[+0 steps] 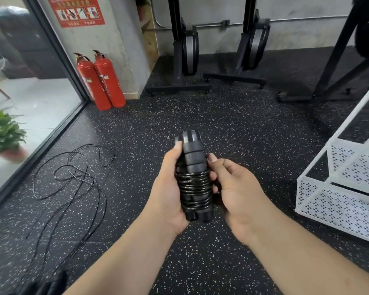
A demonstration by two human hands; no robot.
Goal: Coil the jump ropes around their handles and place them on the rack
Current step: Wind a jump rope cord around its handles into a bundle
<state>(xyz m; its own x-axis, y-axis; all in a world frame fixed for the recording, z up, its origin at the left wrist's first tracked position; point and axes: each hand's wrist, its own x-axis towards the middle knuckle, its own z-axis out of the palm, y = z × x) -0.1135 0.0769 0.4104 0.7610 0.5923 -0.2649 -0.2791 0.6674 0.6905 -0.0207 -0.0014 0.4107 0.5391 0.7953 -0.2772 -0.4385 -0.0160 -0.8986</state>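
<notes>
Clasping coiled jump rope (pixel 193 182), left hand (pixel 168 188) wrapped, right hand (pixel 237 192) pinching, rack (pixel 337 211) edge rightward

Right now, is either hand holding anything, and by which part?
The left hand grips the coiled jump rope around its bundled handles, at the wrapped middle; the right hand touches its other side, grip unclear.

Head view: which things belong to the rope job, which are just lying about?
Job: black jump rope coiled round its handles, loose black jump rope on the floor, white perforated metal rack.
Lying about: two red fire extinguishers, green potted plant.
</notes>
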